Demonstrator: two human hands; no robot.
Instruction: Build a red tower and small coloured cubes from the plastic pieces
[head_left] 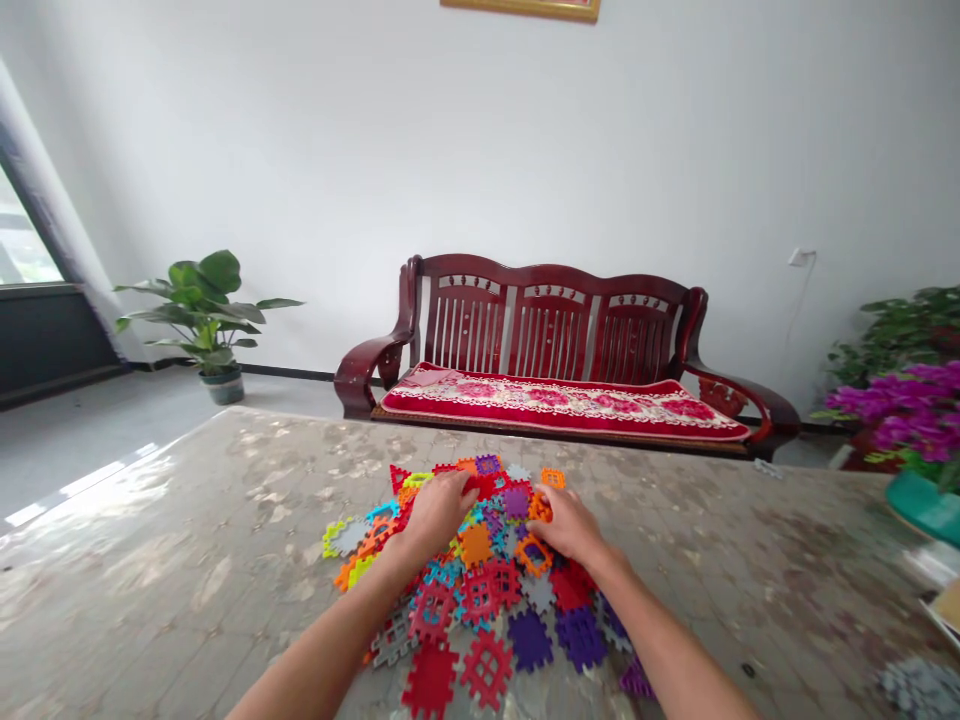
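A heap of plastic interlocking tiles with notched edges lies in front of me, in red, orange, purple, grey, blue and yellow-green. My left hand (441,508) is over the far left of the heap, its fingers closed at the edge of a red tile (487,486). Part of that grip is hidden behind the hand. On the right side, my right hand (568,522) pinches an orange tile (539,508) between thumb and fingers. Just below it lies an orange window-frame tile (533,554). Nearer to me are a red window tile (487,668) and a dark purple tile (529,640).
The heap rests on a table with a patterned, glossy cover (247,540). Beyond its far edge stands a wooden bench (547,330) with a red floral cushion. A flower pot (926,505) and a grey clump of pieces (921,688) are at the right.
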